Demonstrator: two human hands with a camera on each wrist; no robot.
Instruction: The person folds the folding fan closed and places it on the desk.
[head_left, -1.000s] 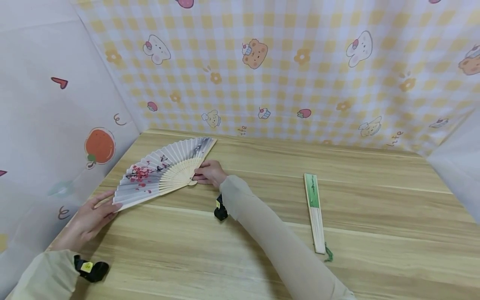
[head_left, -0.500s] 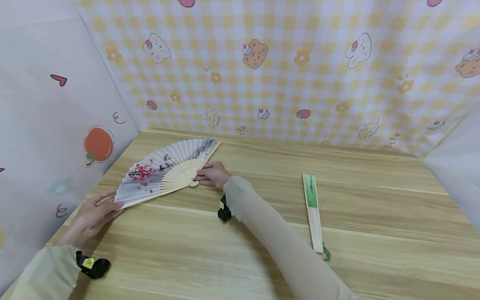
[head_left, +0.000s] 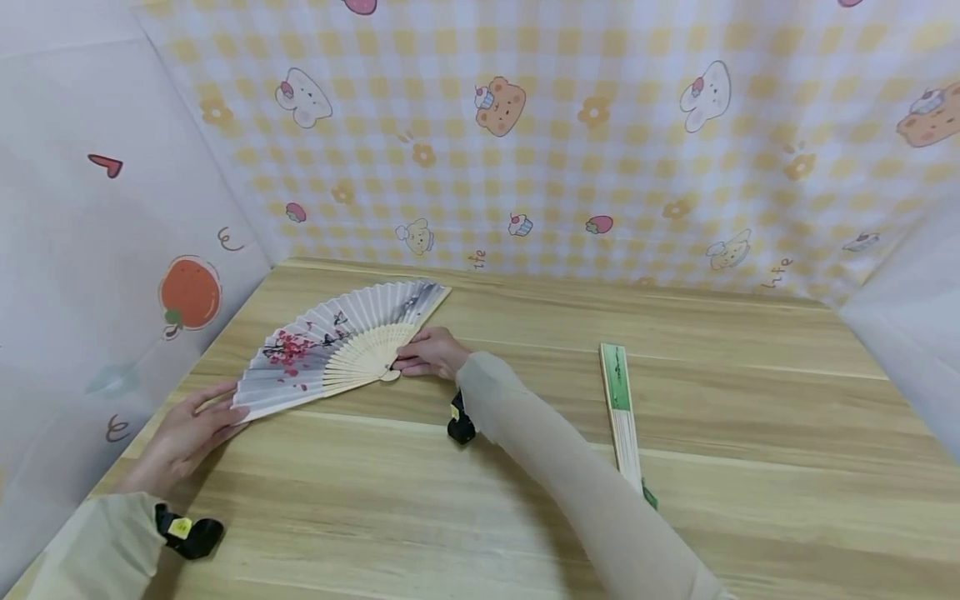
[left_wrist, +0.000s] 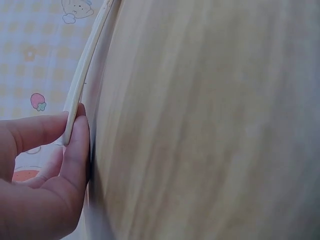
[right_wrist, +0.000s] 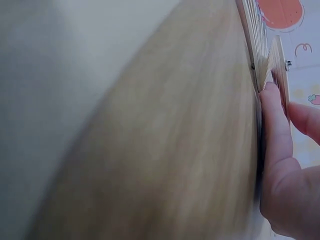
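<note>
A spread folding fan (head_left: 367, 350) with pale bamboo ribs and a grey-white leaf of red blossoms lies at the left of the table. My left hand (head_left: 187, 433) pinches its left outer edge; in the left wrist view the thumb and fingers close on the fan's edge stick (left_wrist: 82, 82). At the pivot end, my right hand (head_left: 435, 353) grips the right outer rib between thumb and fingers, as the right wrist view also shows with the ribs (right_wrist: 277, 65). A second folding fan (head_left: 619, 408), folded, green and cream with a green tassel, lies apart to the right.
The wooden table (head_left: 360, 517) meets a yellow-checked cloth (head_left: 555, 167) along its back edge. A white printed sheet (head_left: 90, 275) hangs at the left side. My right forearm (head_left: 570, 475) reaches across the table between the two fans.
Both hands and the spread fan have shifted slightly to the right in the head view, while the background and folded fan have drifted slightly left. The grips stay the same.
</note>
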